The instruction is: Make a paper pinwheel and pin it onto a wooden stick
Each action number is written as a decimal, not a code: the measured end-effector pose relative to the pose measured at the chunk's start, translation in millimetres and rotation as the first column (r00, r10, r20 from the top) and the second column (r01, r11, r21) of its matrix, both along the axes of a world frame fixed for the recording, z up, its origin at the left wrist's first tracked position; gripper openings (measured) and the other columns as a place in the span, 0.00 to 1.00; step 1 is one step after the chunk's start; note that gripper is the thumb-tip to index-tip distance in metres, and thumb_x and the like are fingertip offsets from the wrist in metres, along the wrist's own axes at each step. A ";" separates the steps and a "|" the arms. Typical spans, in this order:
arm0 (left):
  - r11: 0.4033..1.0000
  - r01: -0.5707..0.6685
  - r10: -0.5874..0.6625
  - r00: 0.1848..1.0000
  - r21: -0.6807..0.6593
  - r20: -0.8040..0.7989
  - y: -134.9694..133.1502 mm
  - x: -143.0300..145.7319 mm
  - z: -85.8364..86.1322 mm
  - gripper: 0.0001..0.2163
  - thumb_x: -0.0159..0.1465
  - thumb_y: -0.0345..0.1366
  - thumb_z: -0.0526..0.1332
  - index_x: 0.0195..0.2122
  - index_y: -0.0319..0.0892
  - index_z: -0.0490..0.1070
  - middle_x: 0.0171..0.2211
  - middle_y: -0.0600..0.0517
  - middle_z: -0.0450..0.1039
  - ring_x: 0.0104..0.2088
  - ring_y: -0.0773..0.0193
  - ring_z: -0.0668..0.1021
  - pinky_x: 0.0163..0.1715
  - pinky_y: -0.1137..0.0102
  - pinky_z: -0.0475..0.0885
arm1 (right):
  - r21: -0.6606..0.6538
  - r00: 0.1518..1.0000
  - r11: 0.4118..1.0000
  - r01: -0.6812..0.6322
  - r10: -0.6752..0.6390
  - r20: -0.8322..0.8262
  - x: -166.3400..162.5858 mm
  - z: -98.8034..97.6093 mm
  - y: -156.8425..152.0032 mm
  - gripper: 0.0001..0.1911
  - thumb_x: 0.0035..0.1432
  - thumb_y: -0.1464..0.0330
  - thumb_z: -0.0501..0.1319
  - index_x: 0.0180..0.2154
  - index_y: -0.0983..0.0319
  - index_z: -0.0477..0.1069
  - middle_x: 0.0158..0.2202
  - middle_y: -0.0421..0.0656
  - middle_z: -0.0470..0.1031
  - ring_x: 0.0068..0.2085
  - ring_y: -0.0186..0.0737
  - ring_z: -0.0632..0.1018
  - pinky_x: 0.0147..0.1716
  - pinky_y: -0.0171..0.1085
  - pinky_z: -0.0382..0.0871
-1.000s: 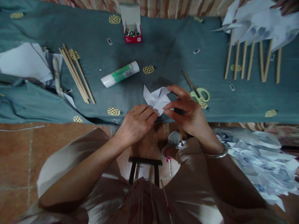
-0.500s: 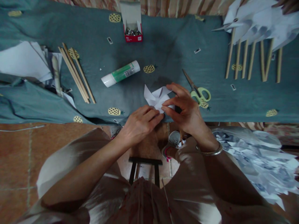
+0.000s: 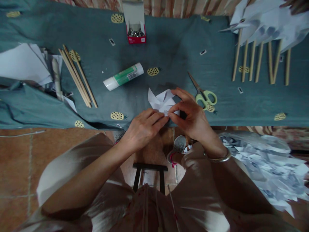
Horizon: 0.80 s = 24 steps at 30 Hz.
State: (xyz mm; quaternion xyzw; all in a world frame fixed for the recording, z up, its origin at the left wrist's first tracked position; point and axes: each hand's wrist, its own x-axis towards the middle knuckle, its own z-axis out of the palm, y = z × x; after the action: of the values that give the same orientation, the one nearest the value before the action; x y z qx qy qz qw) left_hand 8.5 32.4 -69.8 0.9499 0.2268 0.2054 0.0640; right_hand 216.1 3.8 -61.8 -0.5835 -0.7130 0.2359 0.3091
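Note:
A white paper pinwheel (image 3: pixel 161 100) with folded, pointed blades lies near the front edge of the cloth-covered table. My left hand (image 3: pixel 146 127) grips its lower left edge, fingers closed on the paper. On its right side, my right hand (image 3: pixel 189 112) pinches a paper flap between thumb and index finger, the other fingers curled at the upper blade. Both hands partly cover the pinwheel. Just right of my right hand lie scissors (image 3: pixel 204 95) with light green handles. A glue stick (image 3: pixel 123 76) with a green label rests to the upper left.
A red box of metal pins (image 3: pixel 136 38) stands open at the back. Wooden sticks (image 3: pixel 77 77) and paper sheets (image 3: pixel 26 64) lie at left. Finished pinwheels on sticks (image 3: pixel 263 32) are piled at right, beside another person's hand (image 3: pixel 295 5). A bag of paper pieces (image 3: pixel 267 167) sits below.
The hands stay at the pinwheel with only slight finger movement. The whole view has shifted a few pixels; nothing else has visibly moved.

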 end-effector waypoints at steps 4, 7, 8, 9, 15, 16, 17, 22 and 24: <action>1.000 -0.008 0.008 1.000 -0.007 -0.005 -0.2 0.3 -1.5 0.11 0.71 0.27 0.55 0.51 0.37 0.73 0.44 0.45 0.79 0.45 0.59 0.78 0.42 0.65 0.78 | 0.053 0.991 0.990 0.132 -0.132 -0.004 -9.9 -1.9 -3.5 0.06 0.61 0.69 0.60 0.31 0.54 0.71 0.60 0.44 0.73 0.67 0.51 0.68 0.67 0.57 0.63; 1.000 -0.007 0.007 1.000 -0.026 -0.004 0.1 0.6 -2.4 0.11 0.71 0.27 0.55 0.51 0.37 0.73 0.44 0.45 0.79 0.45 0.59 0.78 0.42 0.65 0.77 | 0.067 0.979 0.978 0.199 -0.201 0.024 -16.4 -4.4 -6.7 0.07 0.61 0.70 0.59 0.30 0.53 0.70 0.60 0.43 0.73 0.67 0.50 0.68 0.67 0.57 0.64; 0.999 -0.006 0.006 1.000 -0.032 0.002 0.3 0.7 -2.4 0.11 0.71 0.27 0.55 0.51 0.37 0.73 0.44 0.45 0.79 0.44 0.59 0.78 0.41 0.65 0.77 | 0.069 0.976 0.975 0.212 -0.214 0.027 -17.7 -5.1 -7.5 0.07 0.61 0.70 0.59 0.31 0.53 0.70 0.60 0.42 0.72 0.67 0.50 0.68 0.67 0.57 0.64; 0.999 -0.005 0.005 1.000 -0.038 0.011 0.5 0.9 -2.1 0.11 0.71 0.27 0.55 0.51 0.36 0.73 0.44 0.44 0.79 0.44 0.59 0.77 0.41 0.65 0.77 | 0.073 0.975 0.973 0.220 -0.222 0.027 -18.6 -5.7 -8.1 0.07 0.61 0.69 0.59 0.31 0.53 0.71 0.60 0.41 0.72 0.67 0.51 0.68 0.67 0.57 0.64; 0.996 -0.020 0.025 0.998 -0.092 0.051 1.8 2.4 -0.6 0.09 0.71 0.27 0.56 0.48 0.36 0.74 0.41 0.46 0.78 0.42 0.61 0.77 0.42 0.67 0.77 | -0.020 0.982 0.983 0.185 -0.184 0.047 -17.8 -8.6 -8.4 0.09 0.61 0.70 0.60 0.38 0.51 0.76 0.63 0.39 0.69 0.70 0.56 0.62 0.68 0.63 0.56; 0.994 -0.025 0.030 0.998 -0.104 0.052 2.0 2.8 -1.0 0.09 0.71 0.27 0.56 0.47 0.36 0.75 0.41 0.46 0.78 0.42 0.61 0.77 0.41 0.67 0.78 | -0.040 0.982 0.982 0.182 -0.180 0.052 -17.5 -9.2 -8.4 0.10 0.61 0.70 0.61 0.40 0.50 0.77 0.64 0.39 0.68 0.70 0.57 0.61 0.68 0.64 0.55; 0.993 -0.031 0.037 0.998 -0.114 0.055 2.2 3.1 -1.5 0.09 0.71 0.27 0.56 0.47 0.36 0.75 0.40 0.46 0.78 0.42 0.61 0.77 0.41 0.67 0.78 | -0.053 0.983 0.982 0.181 -0.178 0.055 -17.2 -9.7 -8.6 0.11 0.61 0.69 0.61 0.42 0.49 0.77 0.64 0.39 0.68 0.70 0.58 0.61 0.68 0.64 0.54; 0.988 -0.049 0.062 0.995 -0.143 0.084 2.4 4.4 -5.1 0.10 0.71 0.28 0.55 0.47 0.38 0.76 0.39 0.47 0.78 0.41 0.62 0.78 0.39 0.68 0.78 | 0.034 0.977 0.978 0.207 -0.209 0.040 -18.1 -9.6 -12.0 0.11 0.62 0.65 0.61 0.46 0.46 0.76 0.61 0.39 0.71 0.68 0.55 0.65 0.67 0.62 0.59; 0.987 -0.055 0.070 0.994 -0.154 0.088 2.2 4.7 -6.1 0.10 0.71 0.28 0.56 0.46 0.39 0.77 0.39 0.48 0.78 0.41 0.63 0.78 0.39 0.69 0.78 | 0.065 0.975 0.975 0.212 -0.215 0.053 -18.9 -8.0 -13.6 0.12 0.63 0.66 0.61 0.47 0.46 0.76 0.59 0.39 0.73 0.68 0.54 0.66 0.67 0.61 0.61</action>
State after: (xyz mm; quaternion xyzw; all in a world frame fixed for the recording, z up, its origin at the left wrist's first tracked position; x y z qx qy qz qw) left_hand 13.2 34.6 -75.9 0.9241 0.2682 0.2334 0.1398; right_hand 197.2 -9.8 -69.9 -0.6540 -0.6617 0.1627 0.3285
